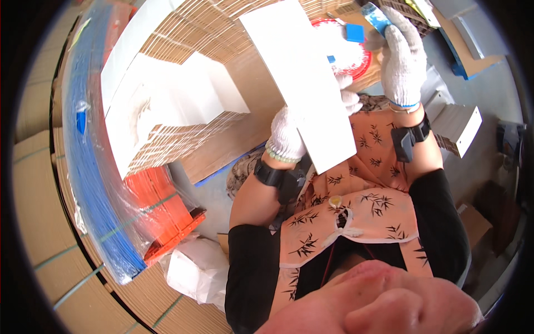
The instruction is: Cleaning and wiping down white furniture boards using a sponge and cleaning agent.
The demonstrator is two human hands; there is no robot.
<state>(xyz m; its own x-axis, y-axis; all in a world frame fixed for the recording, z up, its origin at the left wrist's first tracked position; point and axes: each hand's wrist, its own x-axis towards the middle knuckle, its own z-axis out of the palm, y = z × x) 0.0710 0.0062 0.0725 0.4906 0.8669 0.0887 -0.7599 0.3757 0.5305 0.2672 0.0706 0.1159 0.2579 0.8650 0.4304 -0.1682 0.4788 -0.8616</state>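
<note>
A long, flat white board (303, 83) slants across the middle of the head view. My left hand (286, 133), in a white knitted glove, grips it from beneath; the palm is mostly behind the board and fingertips show past its right edge. To the right, my gloved right hand (404, 64) pinches a small blue block with whitish smears (376, 18) between thumb and fingers. Beside that hand lies a round red-rimmed dish (364, 65) of white material, partly covered by the board. A blue square piece (355, 33) rests on the dish, and a smaller blue bit (331, 59) shows near the board.
Stacked white-faced boards with brown edges (194, 36) fill the upper left, beside a brown surface (222, 150). Plastic-wrapped blue sheets (92, 139) and orange pieces (161, 197) stand further left, near strapped cardboard (33, 189). White panels (459, 125) lie at right.
</note>
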